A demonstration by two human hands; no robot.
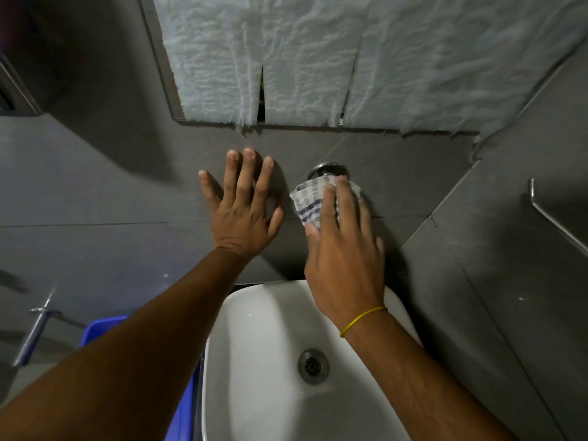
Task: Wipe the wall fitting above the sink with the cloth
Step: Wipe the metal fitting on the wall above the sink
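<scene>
The right hand (345, 246) presses the checked cloth (313, 202) onto the metal wall fitting (327, 169) above the sink (254, 361). The left hand (243, 211) rests spread flat, holding nothing, on the wall (127, 186).

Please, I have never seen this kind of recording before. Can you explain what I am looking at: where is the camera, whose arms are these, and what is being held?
There is no machine here. The one picture comes from a camera worn on a person's head, looking forward and down, so both arms are that person's own. The left hand rests open and flat on the grey tiled wall, holding nothing. The right hand, with a yellow band on its wrist, presses a blue-and-white checked cloth against a round metal wall fitting. Below is a white sink with its drain. Left of the sink something blue shows; I cannot tell what it is.
</scene>
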